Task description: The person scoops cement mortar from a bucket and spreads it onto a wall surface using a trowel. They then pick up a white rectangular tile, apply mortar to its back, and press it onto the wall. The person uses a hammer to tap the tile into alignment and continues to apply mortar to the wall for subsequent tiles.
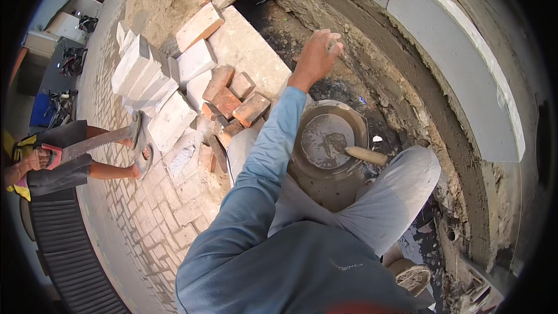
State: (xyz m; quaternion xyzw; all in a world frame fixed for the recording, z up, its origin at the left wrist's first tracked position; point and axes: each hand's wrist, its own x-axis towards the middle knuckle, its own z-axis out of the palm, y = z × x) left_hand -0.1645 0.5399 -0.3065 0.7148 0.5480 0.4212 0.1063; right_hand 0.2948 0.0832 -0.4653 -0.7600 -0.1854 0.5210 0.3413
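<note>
Blocks (453,61) are already standing in a row, loose blocks (135,67) apparently awaiting laying, mortar (315,136) filling a basin (361,125), left hand (317,58) hovering, grip unclear, right hand out of view.

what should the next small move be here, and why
Probably lower the left hand to the wooden handle: the hand seems to hold nothing, while the handle sticks out past the rim of the bucket between the knees, and the tool's other end lies in wet grey mix. The right hand isn't in view, so it may suit better.
</note>
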